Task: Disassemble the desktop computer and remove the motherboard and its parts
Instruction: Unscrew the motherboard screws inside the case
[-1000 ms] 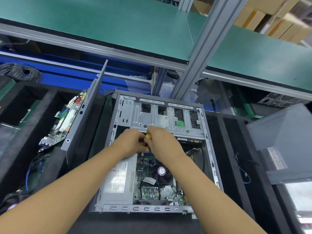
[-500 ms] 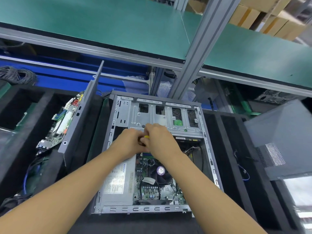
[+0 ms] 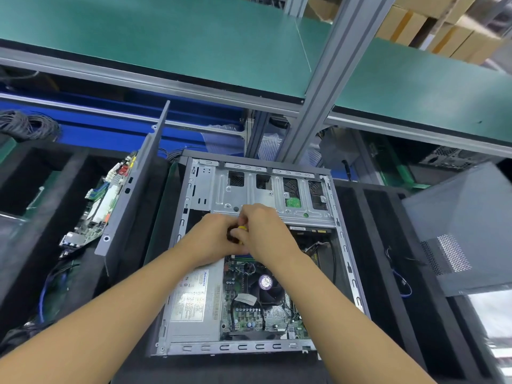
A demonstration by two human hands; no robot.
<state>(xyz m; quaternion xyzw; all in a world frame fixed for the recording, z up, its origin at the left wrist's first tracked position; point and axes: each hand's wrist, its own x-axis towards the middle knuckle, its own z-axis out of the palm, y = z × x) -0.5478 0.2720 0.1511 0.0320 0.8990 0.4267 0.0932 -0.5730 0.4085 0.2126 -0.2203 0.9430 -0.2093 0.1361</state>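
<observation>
Gripping hands: we note the left hand [image 3: 213,241] and right hand [image 3: 267,231] touching, fingers of both curled round a small yellow-and-black item [image 3: 243,228]; we cannot tell what it is.
Position: over the near edge of the drive cage [image 3: 249,196], inside the open computer case [image 3: 249,347].
Motherboard [image 3: 249,314]: seated in the case, just nearer us than both hands, beside the power supply [image 3: 194,306].
CPU fan [image 3: 267,284]: below the right wrist.
Worktop [image 3: 388,273]: black, case lying flat on it.

Left hand [image 3: 212,241], right hand [image 3: 267,231] bare; left forearm [image 3: 110,314], right forearm [image 3: 346,314] bare to frame edge.
</observation>
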